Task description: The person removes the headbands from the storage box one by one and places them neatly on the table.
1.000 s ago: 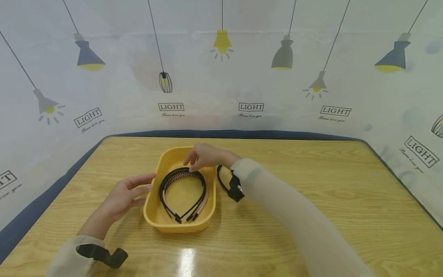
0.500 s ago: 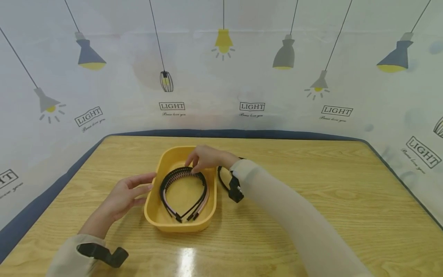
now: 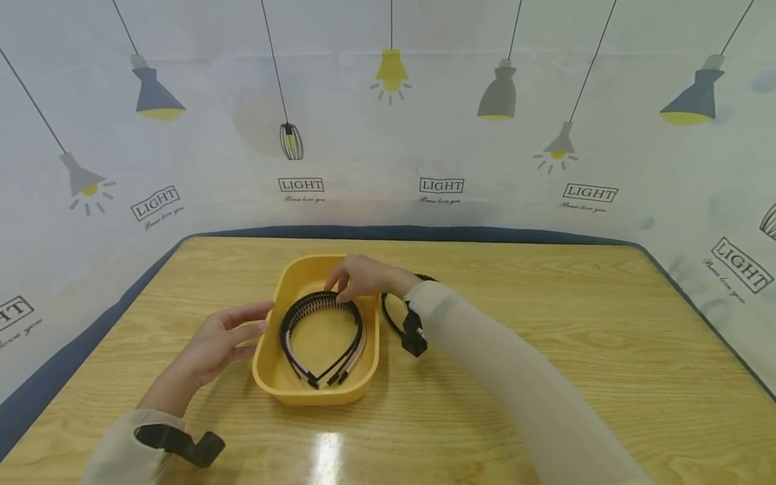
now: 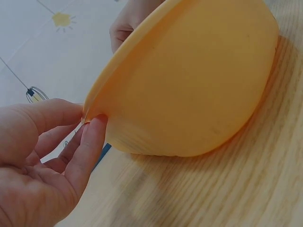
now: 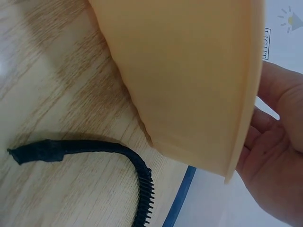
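Observation:
Several toothed headbands (image 3: 321, 301), black and pale pink, lie stacked inside a yellow plastic basin (image 3: 264, 377), their ends towards me. My right hand (image 3: 362, 275) reaches over the basin's right rim, its thumb and fingers pinching at the top of the headband stack; in the right wrist view the basin wall hides these fingertips. At the left side, my left hand (image 3: 221, 340) holds the basin's rim, with fingertips under the lip in the left wrist view.
A black headband (image 5: 137, 175) with teeth lies on the wooden table (image 3: 576, 323), right of the basin and partly under my right wrist. Behind the table hangs a white backdrop (image 3: 364, 155) printed with lamps.
Over the last second my right fingers settle slightly on the headbands, and the right forearm shifts a little, showing more of the loose headband. The left hand and basin stay put.

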Tool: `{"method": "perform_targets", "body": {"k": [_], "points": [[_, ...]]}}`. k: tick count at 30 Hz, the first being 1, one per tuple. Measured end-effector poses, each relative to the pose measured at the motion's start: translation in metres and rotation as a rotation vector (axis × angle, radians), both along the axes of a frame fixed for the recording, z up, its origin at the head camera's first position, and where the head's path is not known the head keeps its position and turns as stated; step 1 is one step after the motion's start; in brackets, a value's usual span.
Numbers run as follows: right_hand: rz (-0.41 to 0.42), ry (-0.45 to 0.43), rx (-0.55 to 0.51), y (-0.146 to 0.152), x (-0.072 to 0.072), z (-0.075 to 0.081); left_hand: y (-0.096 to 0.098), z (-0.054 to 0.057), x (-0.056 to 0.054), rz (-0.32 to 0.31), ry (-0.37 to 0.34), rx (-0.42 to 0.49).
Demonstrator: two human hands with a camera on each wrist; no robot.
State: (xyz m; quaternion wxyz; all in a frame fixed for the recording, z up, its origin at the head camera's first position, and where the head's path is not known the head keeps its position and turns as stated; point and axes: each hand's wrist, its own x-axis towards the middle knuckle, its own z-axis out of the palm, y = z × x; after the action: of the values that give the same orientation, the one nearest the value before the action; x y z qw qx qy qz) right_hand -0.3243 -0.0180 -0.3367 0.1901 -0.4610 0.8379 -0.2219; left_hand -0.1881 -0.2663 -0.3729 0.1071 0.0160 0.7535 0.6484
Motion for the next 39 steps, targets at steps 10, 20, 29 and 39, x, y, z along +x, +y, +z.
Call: {"method": "perform_targets", "body": {"k": [10, 20, 29, 39], "points": [[-0.011, -0.011, -0.026, 0.001, 0.004, 0.002, -0.001, -0.002, -0.001, -0.002, 0.007, 0.011], [-0.006, 0.0, -0.061, 0.003, 0.002, 0.001, -0.002, -0.002, 0.0, -0.01, 0.02, 0.03], [-0.002, -0.006, -0.088, 0.005, 0.002, 0.004, -0.001, -0.001, 0.0, -0.01, 0.015, 0.026], [-0.028, -0.001, -0.114, 0.013, 0.001, 0.016, 0.0, -0.002, -0.001, 0.007, 0.006, 0.012]]}}
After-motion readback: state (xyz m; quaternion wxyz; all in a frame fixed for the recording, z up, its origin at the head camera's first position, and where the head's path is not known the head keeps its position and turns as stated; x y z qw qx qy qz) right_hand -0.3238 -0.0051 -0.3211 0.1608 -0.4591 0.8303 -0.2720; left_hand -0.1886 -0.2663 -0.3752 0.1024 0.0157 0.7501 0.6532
